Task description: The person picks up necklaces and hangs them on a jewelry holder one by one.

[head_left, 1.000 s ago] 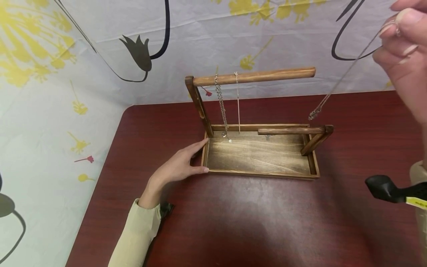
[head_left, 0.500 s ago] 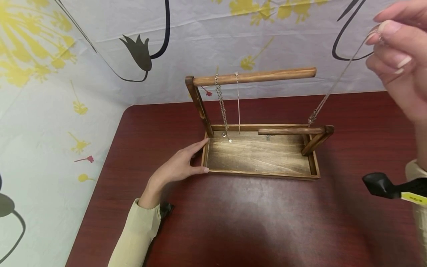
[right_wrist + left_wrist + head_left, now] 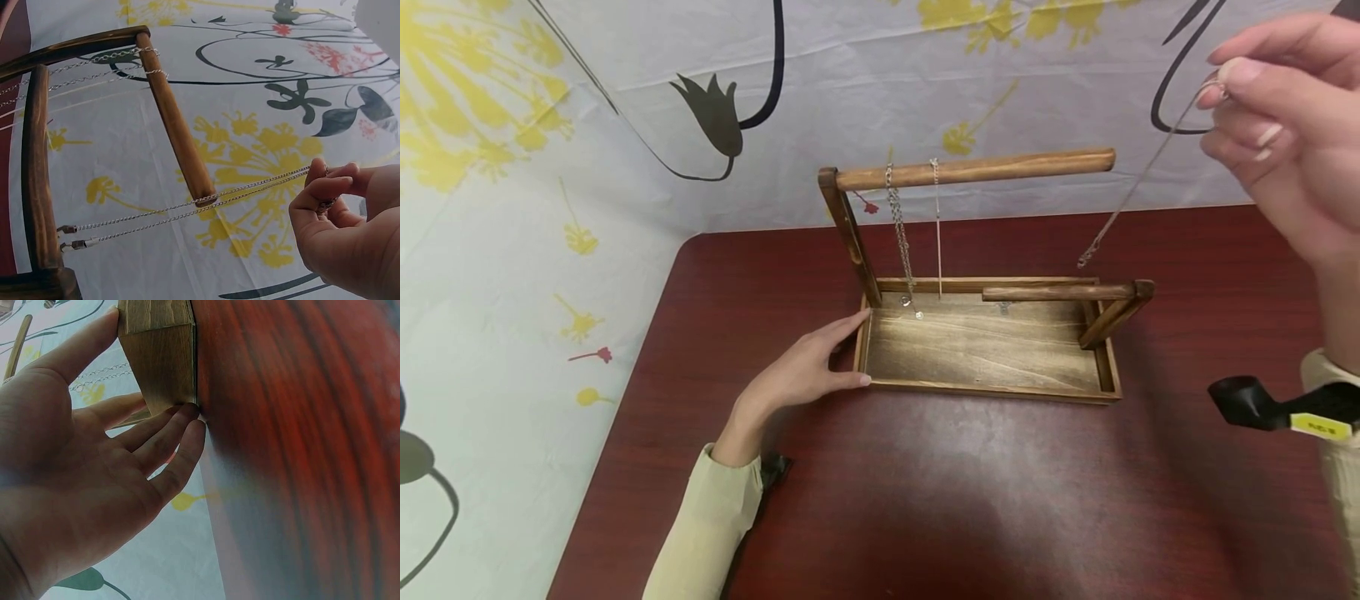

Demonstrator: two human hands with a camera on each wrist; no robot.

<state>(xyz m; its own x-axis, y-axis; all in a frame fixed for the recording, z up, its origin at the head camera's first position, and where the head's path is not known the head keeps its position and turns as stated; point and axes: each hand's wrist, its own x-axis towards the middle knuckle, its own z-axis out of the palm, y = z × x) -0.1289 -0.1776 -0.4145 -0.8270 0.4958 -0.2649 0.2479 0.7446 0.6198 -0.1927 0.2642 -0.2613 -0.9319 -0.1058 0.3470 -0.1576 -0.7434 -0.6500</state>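
Note:
In the head view, my right hand [image 3: 1292,125] is raised at the upper right and pinches a thin silver chain necklace [image 3: 1092,249] between thumb and fingertips. Two strands with small metal end pieces show in the right wrist view. My left hand [image 3: 808,367] holds the left end of a wooden jewelry stand [image 3: 977,350], thumb at its front corner and forefinger at its back corner. On the stand's tall upper bar [image 3: 1022,167] hang a thick chain necklace [image 3: 899,229] and a finer necklace [image 3: 938,242]. The shorter lower bar [image 3: 1052,292] bears nothing.
Under the stand lies a dark red table [image 3: 985,483]. A white cloth [image 3: 820,100] with yellow and dark flower prints hangs behind and to the left. The upper bar's free end points right, toward the raised hand. A black wrist device [image 3: 1247,402] juts out below the right hand.
My right hand has moved left and slightly down, bringing the dangling necklace a little closer to the upper bar's free end. The left hand and the stand have stayed in place.

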